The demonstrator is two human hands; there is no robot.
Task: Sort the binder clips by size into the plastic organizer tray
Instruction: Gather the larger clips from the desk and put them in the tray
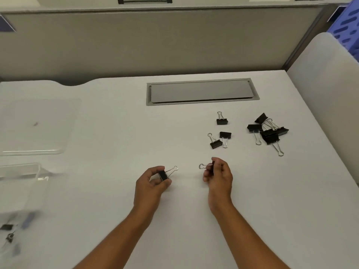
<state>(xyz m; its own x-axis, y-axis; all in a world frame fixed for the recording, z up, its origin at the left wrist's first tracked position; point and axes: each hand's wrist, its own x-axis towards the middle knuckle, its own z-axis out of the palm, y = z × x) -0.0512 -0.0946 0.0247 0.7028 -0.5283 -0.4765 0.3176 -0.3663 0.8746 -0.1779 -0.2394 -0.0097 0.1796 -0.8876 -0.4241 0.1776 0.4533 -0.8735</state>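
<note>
Each hand grips one binder clip above the table (116, 133): left hand (151, 183) fingers pinch a small clip (164, 175), right hand (219, 176) fingers another clip (206, 166). Loose clips (268, 131) lie far right; the clear organizer tray (21, 183) sits at the left edge.

Left hand (153, 181) and right hand (218, 174) each gripping one binder clip above table (116, 133); loose clips (268, 131) far right.

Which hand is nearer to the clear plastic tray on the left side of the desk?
Left. The left hand is mid-desk, right of the tray; the right hand is farther right still.
</note>
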